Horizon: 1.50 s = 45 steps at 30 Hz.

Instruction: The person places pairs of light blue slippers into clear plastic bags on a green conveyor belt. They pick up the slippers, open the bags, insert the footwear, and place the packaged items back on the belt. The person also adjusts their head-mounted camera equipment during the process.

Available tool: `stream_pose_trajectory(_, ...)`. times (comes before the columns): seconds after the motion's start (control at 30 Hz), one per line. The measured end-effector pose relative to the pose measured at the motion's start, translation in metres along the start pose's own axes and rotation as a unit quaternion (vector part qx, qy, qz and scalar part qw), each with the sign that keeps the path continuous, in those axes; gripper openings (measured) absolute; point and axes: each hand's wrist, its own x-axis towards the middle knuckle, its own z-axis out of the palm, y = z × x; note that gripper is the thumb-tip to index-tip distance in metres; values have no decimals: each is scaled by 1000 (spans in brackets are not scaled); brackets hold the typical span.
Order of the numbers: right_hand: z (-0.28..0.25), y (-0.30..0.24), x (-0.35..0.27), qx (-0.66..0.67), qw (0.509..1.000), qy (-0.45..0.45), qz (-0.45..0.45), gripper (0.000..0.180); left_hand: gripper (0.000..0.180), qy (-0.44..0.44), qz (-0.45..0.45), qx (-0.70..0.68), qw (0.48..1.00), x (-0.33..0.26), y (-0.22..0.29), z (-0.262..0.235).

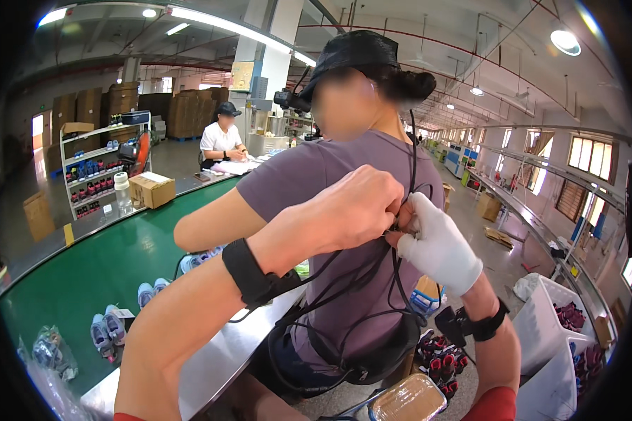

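My bare left hand (pixel 358 208) reaches in from the left, fingers closed on thin black cables (pixel 413 151) behind a co-worker's back. Against it, my right hand (pixel 439 245), in a white glove with bare fingertips showing, pinches the same cables. The exact spot between my fingertips is partly hidden. From there several cable loops hang to a black waist pouch (pixel 379 354) on the co-worker, who wears a purple-grey T-shirt (pixel 344 281) and a black cap (pixel 354 56). Black straps with small modules circle my left wrist (pixel 244 272) and right wrist (pixel 486 323).
At left runs a green work surface (pixel 158 242) with pairs of shoes (pixel 109 328), a cardboard box (pixel 152 189) and plastic bags. Another person (pixel 222 137) sits farther back. White bins (pixel 541 319) stand at right; dark red shoes (pixel 440 365) and a wrapped box (pixel 409 398) lie low.
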Motion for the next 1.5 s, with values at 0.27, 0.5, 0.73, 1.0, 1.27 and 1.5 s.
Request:
stream_pose_trajectory(0.27,-16,-13,-11,-115,992,-18,44,24,12,106,128,167,972,-27,-10,13)
stream_pose_trajectory(0.5,-9,-21,-20,-192,981,-10,-7,26,29,137,120,222,958,-37,-6,27)
stream_pose_trajectory(0.73,-6,-21,-21,-269,961,-12,-55,30,30,161,122,264,943,-32,-6,40)
stream_pose_trajectory(1.0,2,-16,-24,-323,938,31,-125,35,27,152,109,255,949,-32,-9,42)
stream_pose_trajectory(1.27,6,-14,-24,-374,914,54,-150,35,27,154,89,295,939,-34,-1,48)
stream_pose_trajectory(1.5,7,-14,-27,-391,902,53,-172,34,19,158,55,278,946,-35,5,50)
